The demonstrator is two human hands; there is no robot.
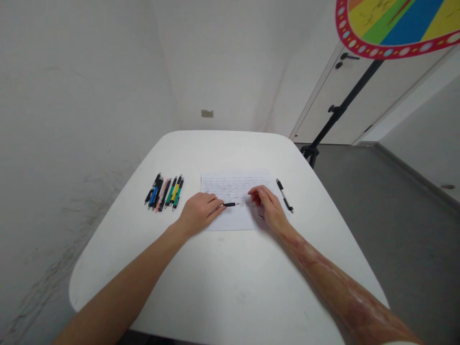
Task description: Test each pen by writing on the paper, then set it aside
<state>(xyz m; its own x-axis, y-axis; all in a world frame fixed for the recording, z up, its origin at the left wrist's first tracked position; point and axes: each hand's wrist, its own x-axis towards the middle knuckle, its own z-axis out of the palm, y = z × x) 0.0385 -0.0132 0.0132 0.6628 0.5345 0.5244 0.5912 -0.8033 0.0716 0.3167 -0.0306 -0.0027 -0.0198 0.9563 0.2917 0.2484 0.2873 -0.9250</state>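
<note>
Head view: both hands rest on a sheet of paper (233,201) on the white counter (230,278).
The left hand (199,211) pinches a black pen (231,204); the right hand (268,206) curls by its tip. The top lines are written, the bottom bare.

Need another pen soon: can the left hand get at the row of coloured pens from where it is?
Probably yes. The left hand, holding a black pen part, lies just right of the coloured pens, with only bare table between.

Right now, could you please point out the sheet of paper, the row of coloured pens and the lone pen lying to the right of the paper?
sheet of paper (233,184): head view, upper written area.
row of coloured pens (165,192): head view, middle of the row.
lone pen (284,195): head view, mid-barrel.
</note>
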